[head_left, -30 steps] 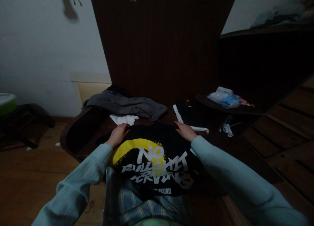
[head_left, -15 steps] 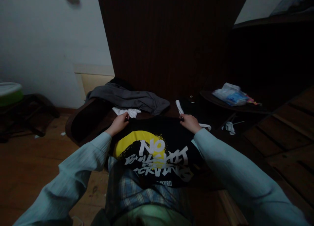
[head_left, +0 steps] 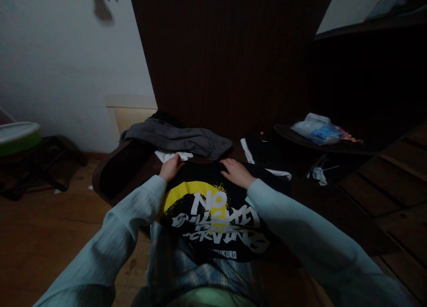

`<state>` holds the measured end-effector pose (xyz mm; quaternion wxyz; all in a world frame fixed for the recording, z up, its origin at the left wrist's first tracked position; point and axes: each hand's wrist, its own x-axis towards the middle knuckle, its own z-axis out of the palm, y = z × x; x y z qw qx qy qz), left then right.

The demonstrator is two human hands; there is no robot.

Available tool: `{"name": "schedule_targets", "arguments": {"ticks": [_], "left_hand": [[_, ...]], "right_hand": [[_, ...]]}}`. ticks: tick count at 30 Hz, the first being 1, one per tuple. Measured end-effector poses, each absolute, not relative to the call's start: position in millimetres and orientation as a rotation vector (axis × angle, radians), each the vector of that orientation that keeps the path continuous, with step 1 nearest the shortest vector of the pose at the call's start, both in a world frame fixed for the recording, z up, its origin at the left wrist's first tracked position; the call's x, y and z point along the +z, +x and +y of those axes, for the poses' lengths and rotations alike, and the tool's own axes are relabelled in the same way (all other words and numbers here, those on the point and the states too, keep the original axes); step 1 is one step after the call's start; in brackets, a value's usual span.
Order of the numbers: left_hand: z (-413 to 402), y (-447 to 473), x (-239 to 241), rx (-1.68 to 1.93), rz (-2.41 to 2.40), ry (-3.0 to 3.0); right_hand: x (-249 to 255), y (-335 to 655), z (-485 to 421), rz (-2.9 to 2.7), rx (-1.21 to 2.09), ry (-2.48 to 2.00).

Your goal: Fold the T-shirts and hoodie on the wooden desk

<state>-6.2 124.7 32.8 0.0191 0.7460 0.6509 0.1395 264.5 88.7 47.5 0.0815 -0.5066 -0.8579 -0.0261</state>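
Observation:
A black T-shirt (head_left: 203, 209) with a yellow arc and white lettering is spread in front of me, its near part over my plaid-clad lap. At its far left corner my left hand (head_left: 171, 167) is closed on the fabric. My right hand (head_left: 237, 172) lies on the far edge, right of the middle, with its fingers stretched out flat over the cloth. Just beyond my left hand is a crumpled white cloth (head_left: 173, 156). Beyond my right hand lies a dark garment with white trim (head_left: 247, 150).
A grey garment (head_left: 176, 138) lies along the dark wooden bench (head_left: 110, 165). Behind rises a dark panel (head_left: 233, 62). At right, a small shelf (head_left: 287, 136) bears a blue and clear plastic packet (head_left: 316, 128). A green and white tub (head_left: 20, 138) rests on a stool at left.
My right hand has released its pinch on the shirt's far right part and moved left along the edge, fingers now extended. My left hand stays at the left corner.

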Motion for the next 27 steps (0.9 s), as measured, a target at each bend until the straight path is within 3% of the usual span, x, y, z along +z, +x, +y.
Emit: {"name": "schedule_targets", "arguments": {"ticks": [6,12,21,27], "left_hand": [[118.7,-37.5,44.1,0.2,1.984,2.235],[117.5,-84.9,53.4,0.008,1.578,2.105],[141.2,-78.1,35.4,0.309,1.939,2.256],[139.9,-99.2,35.3,0.24,1.865,2.089]], "right_hand": [[9.3,238.0,82.8,-2.618,0.137,-1.407],[5.0,241.0,85.1,-2.612,0.192,-1.446],[6.1,248.2,103.7,-2.589,0.192,-1.586],[15.1,249.4,109.0,-2.617,0.172,-1.645]]}}
